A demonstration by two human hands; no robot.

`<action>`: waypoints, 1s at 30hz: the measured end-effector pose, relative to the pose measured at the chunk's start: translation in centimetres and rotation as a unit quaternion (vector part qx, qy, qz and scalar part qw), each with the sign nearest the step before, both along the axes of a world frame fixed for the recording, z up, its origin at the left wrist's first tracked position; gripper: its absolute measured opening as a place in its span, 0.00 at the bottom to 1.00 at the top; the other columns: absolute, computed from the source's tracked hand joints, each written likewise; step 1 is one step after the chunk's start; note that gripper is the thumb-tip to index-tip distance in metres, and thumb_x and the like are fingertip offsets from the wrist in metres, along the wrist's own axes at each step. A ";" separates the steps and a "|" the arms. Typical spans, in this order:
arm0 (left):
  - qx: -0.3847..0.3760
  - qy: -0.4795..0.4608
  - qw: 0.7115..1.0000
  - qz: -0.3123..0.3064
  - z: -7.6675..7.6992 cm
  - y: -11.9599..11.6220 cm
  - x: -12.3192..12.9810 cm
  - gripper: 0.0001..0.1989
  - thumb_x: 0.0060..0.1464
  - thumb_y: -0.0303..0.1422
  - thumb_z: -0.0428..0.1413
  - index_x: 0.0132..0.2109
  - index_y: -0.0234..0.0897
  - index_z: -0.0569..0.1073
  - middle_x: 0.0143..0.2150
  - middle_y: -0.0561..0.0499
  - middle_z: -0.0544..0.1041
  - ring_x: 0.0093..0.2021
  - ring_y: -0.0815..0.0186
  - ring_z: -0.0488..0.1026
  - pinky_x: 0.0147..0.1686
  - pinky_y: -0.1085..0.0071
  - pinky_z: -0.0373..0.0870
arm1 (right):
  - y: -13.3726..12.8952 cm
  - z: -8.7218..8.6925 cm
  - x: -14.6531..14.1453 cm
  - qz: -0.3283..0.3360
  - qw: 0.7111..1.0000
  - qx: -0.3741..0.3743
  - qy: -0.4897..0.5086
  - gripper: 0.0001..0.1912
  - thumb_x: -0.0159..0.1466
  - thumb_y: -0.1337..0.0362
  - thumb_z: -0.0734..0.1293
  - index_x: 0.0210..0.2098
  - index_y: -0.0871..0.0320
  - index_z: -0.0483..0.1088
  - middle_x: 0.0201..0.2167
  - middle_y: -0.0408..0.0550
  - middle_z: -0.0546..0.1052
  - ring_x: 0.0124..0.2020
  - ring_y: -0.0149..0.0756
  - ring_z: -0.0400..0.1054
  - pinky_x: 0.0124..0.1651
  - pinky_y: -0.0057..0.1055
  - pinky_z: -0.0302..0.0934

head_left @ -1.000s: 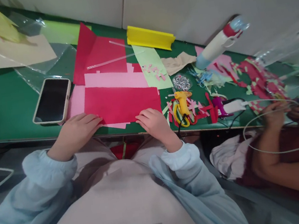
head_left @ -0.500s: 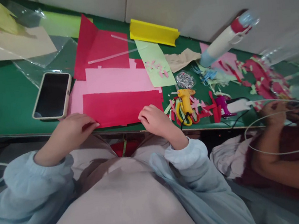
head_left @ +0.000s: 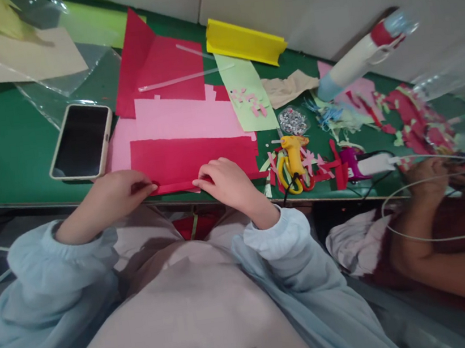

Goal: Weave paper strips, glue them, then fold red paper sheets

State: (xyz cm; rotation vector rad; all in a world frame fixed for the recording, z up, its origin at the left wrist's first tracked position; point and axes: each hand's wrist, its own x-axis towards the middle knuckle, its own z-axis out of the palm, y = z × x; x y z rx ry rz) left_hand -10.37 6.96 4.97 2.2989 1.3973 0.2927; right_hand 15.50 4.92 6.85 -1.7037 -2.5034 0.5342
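A red sheet of craft paper or foam (head_left: 187, 158) lies at the table's front edge, with a narrow strip along its near edge folded up. My left hand (head_left: 122, 197) pinches that edge near its left end, thumb and fingers together. Around the middle of the same edge, my right hand (head_left: 227, 183) is closed with thumb and forefinger on the fold. Beneath and behind the red sheet is a pink sheet (head_left: 186, 116). Farther back stands a folded red sheet (head_left: 175, 64) with clear sticks lying across it.
A phone (head_left: 81, 141) lies to the left. On the right are a yellow glue gun (head_left: 294, 151), yellow-handled scissors (head_left: 285, 175), a dish of small beads (head_left: 293, 120), paper scraps and a bottle (head_left: 365, 56). A co-worker's arm (head_left: 423, 229) is at far right.
My right hand has slid left along the red sheet's near edge, from close to its right end to the middle. A narrow fold now shows along that edge. My left hand stays at the left end.
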 end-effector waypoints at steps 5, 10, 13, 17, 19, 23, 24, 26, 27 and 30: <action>-0.076 -0.058 0.994 0.047 1.4 -0.1 -0.1 0.20 0.57 0.50 0.53 0.41 0.38 0.77 0.36 0.48 0.81 0.33 0.63 0.74 0.34 0.68 0.65 | 0.6 0.6 -0.3 0.009 0.999 0.018 0.043 0.12 0.71 0.61 0.63 0.36 0.59 0.75 0.35 0.47 0.80 0.38 0.37 0.67 0.44 0.33 0.53; -0.078 -0.147 0.983 0.071 2.3 -0.9 -1.2 0.24 0.53 0.52 0.58 0.47 0.36 0.75 0.46 0.45 0.80 0.42 0.62 0.74 0.43 0.66 0.71 | 1.5 1.3 1.1 0.005 0.993 0.036 0.115 0.07 0.70 0.65 0.64 0.41 0.57 0.75 0.36 0.45 0.80 0.38 0.36 0.66 0.44 0.32 0.54; -0.026 -0.158 0.985 0.059 2.1 -1.9 -1.6 0.17 0.57 0.46 0.57 0.45 0.37 0.76 0.43 0.47 0.80 0.42 0.64 0.75 0.44 0.67 0.71 | 1.4 1.2 1.7 0.038 0.992 0.052 0.107 0.08 0.70 0.63 0.64 0.42 0.56 0.76 0.38 0.45 0.81 0.39 0.36 0.67 0.46 0.33 0.56; 0.118 -0.157 0.980 0.038 1.0 -3.6 -1.5 0.08 0.61 0.38 0.55 0.39 0.40 0.76 0.39 0.49 0.79 0.41 0.65 0.75 0.46 0.65 0.72 | -0.2 0.6 1.9 0.088 0.988 0.109 0.060 0.13 0.72 0.59 0.62 0.40 0.55 0.77 0.38 0.48 0.80 0.42 0.38 0.66 0.49 0.37 0.56; 0.184 -0.109 0.976 0.048 0.1 -4.4 -1.4 0.07 0.61 0.36 0.55 0.38 0.42 0.76 0.40 0.49 0.80 0.43 0.63 0.74 0.50 0.61 0.71 | -1.3 0.0 1.7 0.092 0.983 0.157 0.038 0.16 0.73 0.59 0.58 0.42 0.54 0.77 0.40 0.49 0.79 0.45 0.40 0.65 0.52 0.39 0.54; 0.213 0.005 0.976 0.042 -1.7 -5.6 -1.4 0.07 0.62 0.36 0.54 0.41 0.44 0.78 0.45 0.48 0.81 0.47 0.58 0.73 0.48 0.56 0.69 | -2.9 -1.4 1.1 0.099 0.977 0.188 -0.019 0.20 0.75 0.62 0.53 0.43 0.53 0.76 0.42 0.49 0.78 0.46 0.40 0.64 0.53 0.40 0.53; 0.205 0.019 0.978 0.041 -2.0 -5.8 -1.4 0.08 0.63 0.36 0.53 0.42 0.44 0.78 0.45 0.48 0.81 0.46 0.57 0.73 0.46 0.56 0.68 | -3.1 -1.8 1.0 0.103 0.977 0.186 -0.026 0.20 0.75 0.63 0.53 0.42 0.53 0.76 0.41 0.49 0.78 0.45 0.40 0.64 0.52 0.40 0.53; 0.189 0.035 0.981 0.041 -2.5 -6.2 -1.5 0.10 0.64 0.38 0.52 0.44 0.45 0.78 0.45 0.47 0.81 0.46 0.56 0.73 0.44 0.56 0.67 | -3.2 -2.4 0.8 0.106 0.977 0.180 -0.030 0.21 0.75 0.62 0.52 0.40 0.55 0.76 0.40 0.50 0.78 0.44 0.40 0.64 0.50 0.39 0.53; 0.186 0.040 0.981 0.041 -2.6 -6.2 -1.5 0.10 0.64 0.39 0.52 0.45 0.45 0.78 0.46 0.47 0.81 0.46 0.56 0.72 0.44 0.56 0.67 | -3.2 -2.6 0.7 0.103 0.978 0.178 -0.027 0.21 0.75 0.62 0.52 0.40 0.56 0.76 0.40 0.50 0.78 0.43 0.40 0.64 0.49 0.38 0.54; 0.184 0.043 0.981 0.042 -2.6 -5.9 -1.5 0.12 0.65 0.40 0.50 0.45 0.45 0.78 0.47 0.48 0.81 0.46 0.57 0.72 0.44 0.57 0.66 | -3.0 -2.9 0.6 0.078 0.984 0.158 -0.010 0.21 0.75 0.60 0.54 0.40 0.57 0.76 0.41 0.50 0.78 0.44 0.40 0.64 0.48 0.37 0.54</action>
